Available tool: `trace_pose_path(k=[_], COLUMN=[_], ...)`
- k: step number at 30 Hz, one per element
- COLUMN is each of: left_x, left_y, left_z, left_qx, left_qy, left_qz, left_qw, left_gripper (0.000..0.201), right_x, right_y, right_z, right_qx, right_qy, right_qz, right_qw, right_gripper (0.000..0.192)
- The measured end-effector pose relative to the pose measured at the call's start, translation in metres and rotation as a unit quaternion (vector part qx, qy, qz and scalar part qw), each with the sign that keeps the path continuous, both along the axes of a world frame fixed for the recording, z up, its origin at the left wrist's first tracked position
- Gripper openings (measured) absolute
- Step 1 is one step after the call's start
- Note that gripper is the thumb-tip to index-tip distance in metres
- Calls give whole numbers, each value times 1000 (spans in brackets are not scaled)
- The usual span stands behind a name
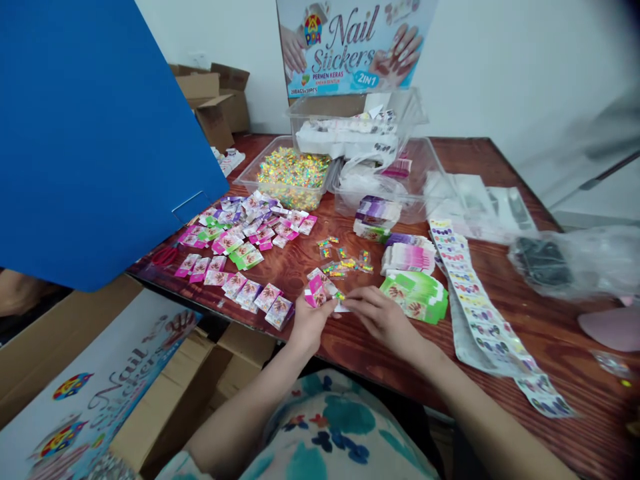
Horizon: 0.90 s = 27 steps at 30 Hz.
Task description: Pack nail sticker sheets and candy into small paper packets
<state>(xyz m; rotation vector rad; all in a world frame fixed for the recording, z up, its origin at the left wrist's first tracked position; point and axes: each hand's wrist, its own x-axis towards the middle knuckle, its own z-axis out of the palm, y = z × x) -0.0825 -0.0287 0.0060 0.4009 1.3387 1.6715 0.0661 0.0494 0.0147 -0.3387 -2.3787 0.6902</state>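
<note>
My left hand (310, 321) is closed round a small pink and white cardboard box (316, 291) near the table's front edge. Beside it, the fingers of my right hand (379, 315) are pinched together at the box's right side. A white piece (342, 307) and a yellow-green bit show at those fingertips; what exactly they grip is too small to make out. Just beyond lie several clear candy packets (345, 264). To the right is a fanned stack of flat green boxes (417, 297), with pink and white ones (409, 257) behind.
Filled boxes (249, 293) line the left front edge, with a heap of others (245, 230) behind. A clear tub of candy packets (290, 175) and another tub (425, 200) stand farther back. Sticker strips (475, 300) run down the right. A blue panel (100, 133) blocks the left; cartons (170, 400) stand below.
</note>
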Motion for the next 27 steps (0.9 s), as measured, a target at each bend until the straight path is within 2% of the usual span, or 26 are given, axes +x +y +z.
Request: trace_pose_path(k=[5, 11, 13, 16, 20, 27], left_x=[1, -1, -1, -1, 1, 1], left_y=[-2, 0, -1, -3, -5, -6], left_z=[3, -3, -3, 1, 5, -2], left_qx=[3, -5, -2, -1, -2, 15], left_qy=[-4, 25, 29, 15, 3, 59], left_qz=[-1, 26, 29, 9, -13, -15], left_qw=[1000, 999, 999, 1000, 1000, 998], left_gripper=[42, 37, 37, 40, 42, 34], right_x=[-1, -3, -2, -1, -4, -5], right_y=[2, 7, 10, 15, 15, 12], right_z=[-7, 0, 2, 0, -3, 2], right_qx=[-51, -228, -258, -231, -181, -173], right_qy=[32, 60, 44, 6, 22, 1], right_qz=[-21, -31, -11, 14, -1, 7], right_qw=[998, 971, 965, 973, 983, 985], right_gripper=[23, 18, 19, 19, 18, 21])
